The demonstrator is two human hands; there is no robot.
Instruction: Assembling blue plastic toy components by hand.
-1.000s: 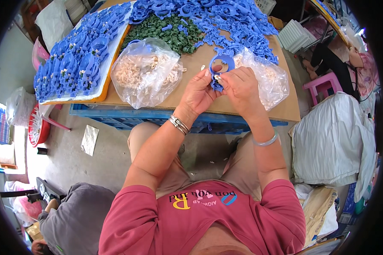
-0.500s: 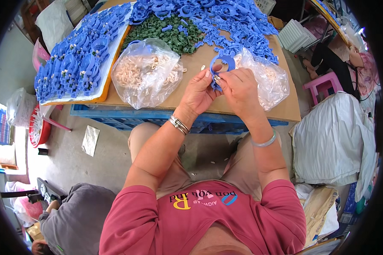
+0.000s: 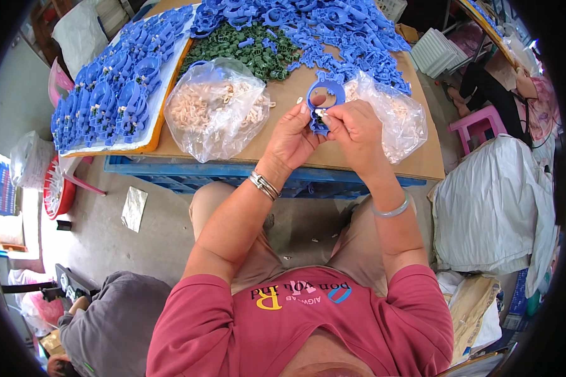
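Note:
A blue plastic part with a round ring (image 3: 329,83) is upright above the front of the table, its ring end pointing away from me. My left hand (image 3: 289,139) is closed on its near end from the left, and a fingertip shows through the ring. My right hand (image 3: 360,131) pinches at the same end, where a small whitish plastic piece (image 3: 321,112) sits over a dark green bit. Fingers partly hide how these pieces fit together. Clear bags of cream plastic links (image 3: 198,103) and similar small pieces (image 3: 396,119) lie on either side of my hands.
Behind my hands, dark green parts (image 3: 245,50) and loose blue parts (image 3: 358,38) are heaped on the cardboard-topped table (image 3: 273,135). A tray at left holds rows of blue assemblies (image 3: 104,94). Another person (image 3: 116,320) is at lower left; someone else sits near a pink stool (image 3: 481,122).
The blue part has turned slightly so its ring faces me more, shifting a little left. My right fingers have moved slightly, uncovering the whitish piece and dark green bit.

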